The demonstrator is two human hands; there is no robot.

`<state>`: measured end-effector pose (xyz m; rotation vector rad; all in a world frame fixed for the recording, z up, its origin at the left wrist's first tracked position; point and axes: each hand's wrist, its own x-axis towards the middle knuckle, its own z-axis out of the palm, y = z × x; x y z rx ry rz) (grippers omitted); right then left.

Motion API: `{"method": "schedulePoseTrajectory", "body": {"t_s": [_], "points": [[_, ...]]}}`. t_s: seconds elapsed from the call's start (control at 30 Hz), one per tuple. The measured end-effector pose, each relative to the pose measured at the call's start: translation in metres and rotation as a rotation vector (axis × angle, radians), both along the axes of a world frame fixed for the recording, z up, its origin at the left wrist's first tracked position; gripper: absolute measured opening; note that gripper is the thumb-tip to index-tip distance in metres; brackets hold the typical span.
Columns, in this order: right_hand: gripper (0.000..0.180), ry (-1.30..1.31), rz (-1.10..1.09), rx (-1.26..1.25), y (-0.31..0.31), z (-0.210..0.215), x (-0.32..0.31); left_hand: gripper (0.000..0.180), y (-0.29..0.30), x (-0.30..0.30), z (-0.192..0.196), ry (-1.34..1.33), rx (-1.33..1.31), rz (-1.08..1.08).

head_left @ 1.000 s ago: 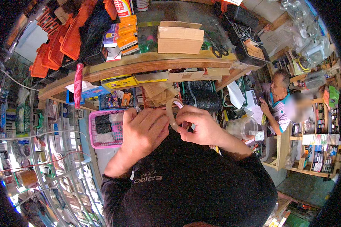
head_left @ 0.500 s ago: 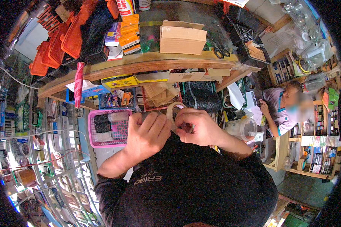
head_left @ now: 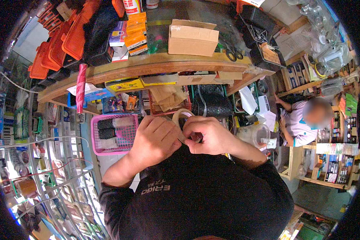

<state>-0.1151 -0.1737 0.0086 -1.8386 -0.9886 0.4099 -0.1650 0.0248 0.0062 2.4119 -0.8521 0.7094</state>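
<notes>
A roll of tape (head_left: 176,117), pale tan and upright, is held in front of my chest. My right hand (head_left: 210,134) grips the roll at its right side, thumb and fingers curled through the hollow middle. Against the roll's left edge is my left hand (head_left: 155,135), closed with its knuckles up. What its fingers pinch is hidden beneath them. On the glass-topped counter beyond stands an open cardboard box (head_left: 192,41), with black-handled scissors (head_left: 234,53) lying to its right.
A pink plastic basket (head_left: 113,153) holding black and clear packs stands left of my left hand. Under the wooden counter edge (head_left: 156,67) are baskets of small goods. At the right, beyond a clear jar (head_left: 260,134), another person (head_left: 302,120) is near shelves.
My left hand has turned slightly, its knuckles now more rounded over beside the tape. The right hand keeps its grip. The other person has shifted and raised an arm.
</notes>
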Motion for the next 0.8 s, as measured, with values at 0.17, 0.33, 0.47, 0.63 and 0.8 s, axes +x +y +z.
{"method": "schedulePoseTrajectory", "body": {"t_s": [0.17,0.33,0.47,0.63,0.8], "points": [[0.016,0.045,0.015,0.015,0.000,0.001,-0.002,0.023,0.005,0.004,0.001,0.043,-0.134,0.020],[0.016,0.078,-0.017,0.019,-0.001,0.002,0.000,0.027,0.012,0.002,0.001,0.134,-0.201,0.062],[0.016,0.036,-0.004,0.034,-0.001,0.000,0.002,0.029,0.010,-0.002,0.002,0.167,-0.229,0.069],[0.015,0.069,0.021,-0.050,0.000,0.002,0.002,0.029,0.010,-0.004,0.002,0.174,-0.192,0.081],[0.015,0.053,0.024,-0.037,0.002,0.002,0.001,0.028,0.012,-0.007,0.003,0.155,-0.144,0.080]]}}
